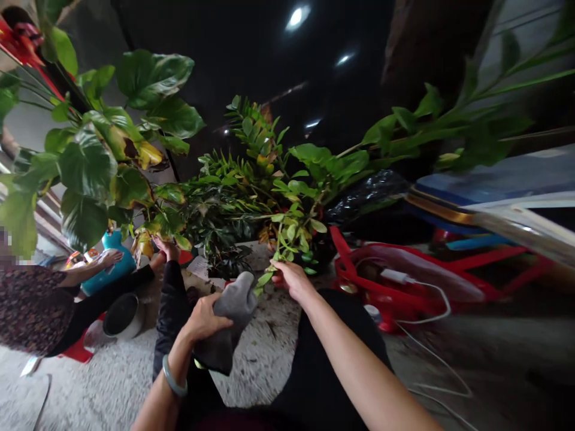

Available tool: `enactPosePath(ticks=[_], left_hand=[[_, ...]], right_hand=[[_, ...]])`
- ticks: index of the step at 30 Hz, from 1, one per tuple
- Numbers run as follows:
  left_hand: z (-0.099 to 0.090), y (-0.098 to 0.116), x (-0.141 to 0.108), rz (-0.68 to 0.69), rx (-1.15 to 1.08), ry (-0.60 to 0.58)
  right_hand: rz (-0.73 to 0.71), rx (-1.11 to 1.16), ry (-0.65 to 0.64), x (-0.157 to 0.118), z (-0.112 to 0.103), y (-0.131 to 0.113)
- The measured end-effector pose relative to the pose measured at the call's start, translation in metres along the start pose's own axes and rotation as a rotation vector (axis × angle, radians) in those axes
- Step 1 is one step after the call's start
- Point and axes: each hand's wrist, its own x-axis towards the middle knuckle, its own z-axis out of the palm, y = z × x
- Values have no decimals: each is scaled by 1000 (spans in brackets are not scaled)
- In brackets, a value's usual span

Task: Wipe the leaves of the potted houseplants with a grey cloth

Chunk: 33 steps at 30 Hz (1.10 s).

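My left hand [205,320], with a pale bangle at the wrist, is closed around a grey cloth [236,302] that hangs below the fingers. To its right, my right hand [291,278] pinches a thin stem of small light-green leaves [287,236]. That stem comes down from a leafy potted plant [309,185] in front of me. The top of the cloth is close to the stem's lowest leaves; whether they touch I cannot tell. The plant's base is hidden by foliage.
Another person [33,299] sits at the left by a large-leaved plant [87,158] and a turquoise container [110,263]. A dark-lined pot [122,316] stands on the concrete floor. At the right are a red bag [372,257], a white cable [442,293] and a stacked blue-edged board [449,191].
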Motion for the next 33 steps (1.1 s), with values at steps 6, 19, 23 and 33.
enactPosePath(ticks=[6, 19, 23, 33], left_hand=[[-6, 11, -27, 32, 43, -40], [3, 5, -32, 99, 70, 64], [11, -3, -21, 83, 16, 56], [50, -19, 21, -18, 0, 11]], right_hand=[[-20, 26, 49, -10, -4, -3], [-21, -23, 81, -9, -10, 12], [-15, -48, 81, -4, -11, 18], [56, -30, 68, 8, -30, 30]])
